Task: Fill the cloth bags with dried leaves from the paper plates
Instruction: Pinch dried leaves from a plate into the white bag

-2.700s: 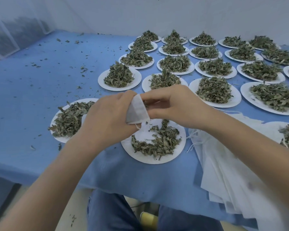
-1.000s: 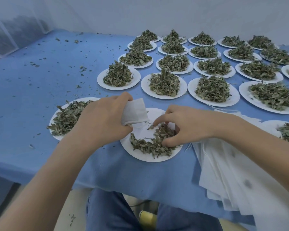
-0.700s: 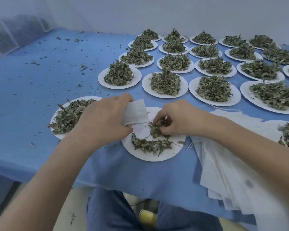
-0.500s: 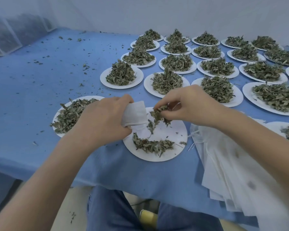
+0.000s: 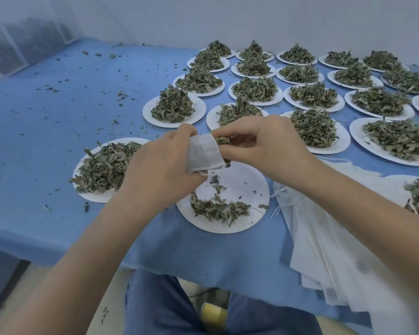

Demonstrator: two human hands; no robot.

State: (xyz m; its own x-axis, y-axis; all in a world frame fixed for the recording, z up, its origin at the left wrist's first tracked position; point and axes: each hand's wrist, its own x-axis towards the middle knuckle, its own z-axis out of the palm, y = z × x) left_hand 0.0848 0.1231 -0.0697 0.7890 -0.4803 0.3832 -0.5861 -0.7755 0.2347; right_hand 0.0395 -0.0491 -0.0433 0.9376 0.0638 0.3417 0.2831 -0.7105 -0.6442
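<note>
Dried leaves (image 5: 221,140), pinched by the right hand (image 5: 261,143), could be spilled beside the cloth bag (image 5: 205,154) gripped by the left hand (image 5: 163,168).

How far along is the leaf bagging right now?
Early days. In hand: the left hand holds a small cloth bag open while the right hand pushes a pinch of dried leaves into its mouth. The near paper plate is mostly cleared, with one clump left. Still to do: the heaped plates behind and the stack of empty bags on the right.
</note>
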